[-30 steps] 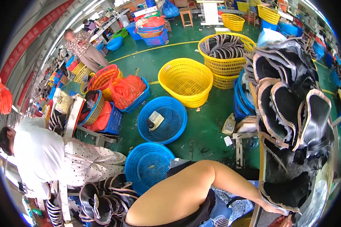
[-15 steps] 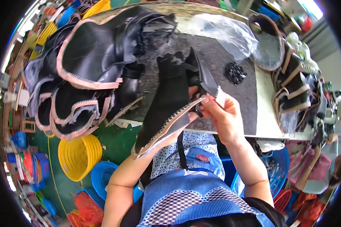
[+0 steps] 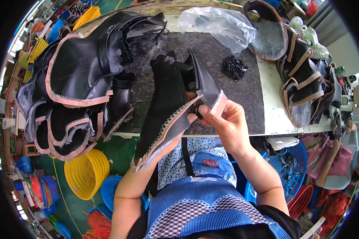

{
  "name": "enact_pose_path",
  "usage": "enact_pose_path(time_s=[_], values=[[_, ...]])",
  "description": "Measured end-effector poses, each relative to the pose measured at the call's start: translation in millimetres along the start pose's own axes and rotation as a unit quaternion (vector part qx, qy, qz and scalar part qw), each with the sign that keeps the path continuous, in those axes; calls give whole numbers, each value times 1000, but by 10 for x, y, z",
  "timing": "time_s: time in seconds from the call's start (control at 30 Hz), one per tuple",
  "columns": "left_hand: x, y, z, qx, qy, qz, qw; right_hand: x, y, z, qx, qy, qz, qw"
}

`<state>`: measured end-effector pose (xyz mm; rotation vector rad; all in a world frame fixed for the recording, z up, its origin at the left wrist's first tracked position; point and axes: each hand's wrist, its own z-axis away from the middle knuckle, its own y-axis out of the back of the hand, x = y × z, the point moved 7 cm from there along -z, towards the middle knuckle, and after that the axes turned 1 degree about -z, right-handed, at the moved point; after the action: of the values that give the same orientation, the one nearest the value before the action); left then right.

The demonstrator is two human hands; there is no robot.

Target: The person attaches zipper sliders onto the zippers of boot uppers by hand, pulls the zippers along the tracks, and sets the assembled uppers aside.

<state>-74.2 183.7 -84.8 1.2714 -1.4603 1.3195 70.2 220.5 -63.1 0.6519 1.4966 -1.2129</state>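
Note:
A black boot upper (image 3: pixel 162 99) with a zigzag-stitched pale edge hangs over the front of the workbench, a zip running along its opened side. My left hand (image 3: pixel 172 144) grips it from behind, mostly covered by the material; a fingertip shows at the opening. Thumb and fingers of my right hand (image 3: pixel 227 124) are closed on the upper's other flap (image 3: pixel 206 81), close to its stitched corner. A small dark piece beside my right thumb is too small to name. On the bench beyond lies a heap of small shiny black bits (image 3: pixel 234 68).
Stacked black boot uppers (image 3: pixel 77 65) cover the bench's left side. More fleece-lined uppers (image 3: pixel 303 85) lie at right, beside a clear plastic bag (image 3: pixel 217 26). Below stand a yellow basket (image 3: pixel 85 175) and a blue basket (image 3: pixel 295 169). Another person's arm (image 3: pixel 329 165) shows at far right.
The view has shifted, so the bench items sit further left. My right thumb has moved down from the stitched corner, and the two flaps now stand further apart there.

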Motion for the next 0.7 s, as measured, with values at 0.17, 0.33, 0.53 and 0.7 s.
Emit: enact_pose_path(time_s=[0.17, 0.33, 0.53, 0.7], values=[[-452, 181, 65, 73, 121, 151, 978, -54, -26, 42, 33, 23, -65, 997], [24, -205, -64, -12, 91, -29, 995, -4, 28, 12, 1, 19, -57, 998], [-105, -195, -54, -4, 114, 59, 992, -15, 40, 34, -12, 49, -38, 998], [-67, -253, -103, 13, 95, -30, 995, 40, 74, 56, 16, 78, -59, 995]])
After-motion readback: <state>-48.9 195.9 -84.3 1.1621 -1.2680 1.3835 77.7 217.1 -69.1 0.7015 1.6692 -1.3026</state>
